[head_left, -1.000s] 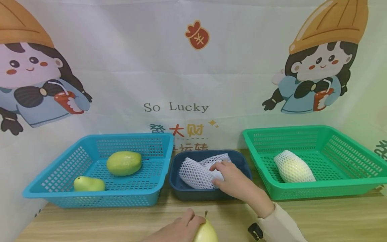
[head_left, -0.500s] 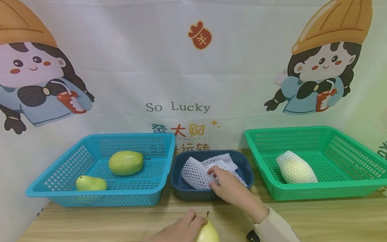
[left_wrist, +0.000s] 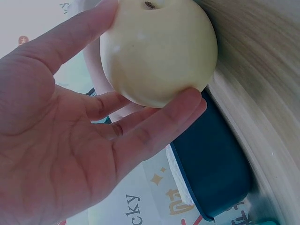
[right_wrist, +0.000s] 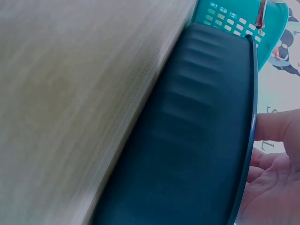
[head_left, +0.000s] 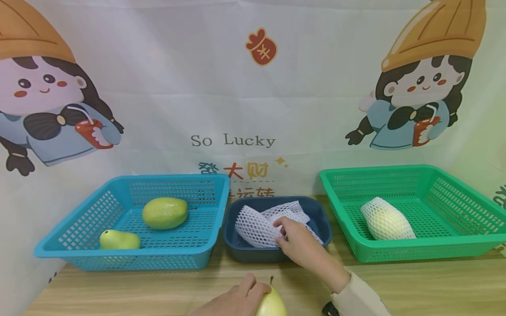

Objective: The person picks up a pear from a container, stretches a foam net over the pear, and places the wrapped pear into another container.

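At the bottom of the head view, my left hand [head_left: 239, 299] holds a yellow pear [head_left: 272, 303], its stem upward. The left wrist view shows thumb and fingers around the pear [left_wrist: 159, 51]. My right hand [head_left: 303, 245] reaches into a dark blue tub [head_left: 253, 255], where white foam fruit nets [head_left: 256, 226] lie. Thumb and index finger are curled at the edge of the left net, pinching it. In the right wrist view the tub wall [right_wrist: 178, 122] covers the fingertips of the right hand [right_wrist: 276, 178].
The blue basket [head_left: 174, 252] on the left holds a large green oval fruit [head_left: 165, 213] and a smaller green one [head_left: 120, 240]. To the right, a green basket [head_left: 427, 245] contains a netted fruit [head_left: 387, 218]. A printed cloth [head_left: 237, 101] hangs behind.
My right hand has moved slightly left, and its thumb and index finger have drawn closer together at the net. The left hand keeps its hold on the pear.
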Tool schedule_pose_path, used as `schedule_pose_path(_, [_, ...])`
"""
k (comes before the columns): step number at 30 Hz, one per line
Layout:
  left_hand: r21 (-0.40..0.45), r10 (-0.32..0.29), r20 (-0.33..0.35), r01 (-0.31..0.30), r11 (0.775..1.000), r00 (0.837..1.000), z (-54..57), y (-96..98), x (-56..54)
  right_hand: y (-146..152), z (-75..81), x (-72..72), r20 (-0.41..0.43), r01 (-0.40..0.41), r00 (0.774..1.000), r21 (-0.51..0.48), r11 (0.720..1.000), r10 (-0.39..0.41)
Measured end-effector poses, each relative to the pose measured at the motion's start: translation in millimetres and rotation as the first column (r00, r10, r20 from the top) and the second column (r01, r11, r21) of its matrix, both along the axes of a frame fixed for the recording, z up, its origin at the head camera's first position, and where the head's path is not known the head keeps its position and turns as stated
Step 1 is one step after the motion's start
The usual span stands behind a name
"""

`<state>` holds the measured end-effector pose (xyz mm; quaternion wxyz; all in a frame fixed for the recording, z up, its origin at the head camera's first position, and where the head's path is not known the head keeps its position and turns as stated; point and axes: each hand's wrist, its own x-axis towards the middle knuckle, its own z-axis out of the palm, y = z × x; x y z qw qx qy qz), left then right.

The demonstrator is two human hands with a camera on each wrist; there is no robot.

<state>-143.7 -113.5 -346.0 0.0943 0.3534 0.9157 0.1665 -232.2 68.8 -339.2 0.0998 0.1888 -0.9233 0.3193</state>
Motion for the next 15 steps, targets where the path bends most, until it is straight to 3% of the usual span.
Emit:
schedule_pose_path(9, [-0.005,0.003,0.061,-0.003,1.0,0.998,2.4,-0.8,-1.6,5.3,6.0,0.1,-0.054,0.039,0.998,-0.026,0.999,-0.04])
schedule_pose_path(15, [0.017,-0.023,0.051,0.023,1.0,0.998,1.1,-2.7,-2.6,12.8,12.2,-0.9,0.004,0.054,0.999,-0.123,0.991,-0.054])
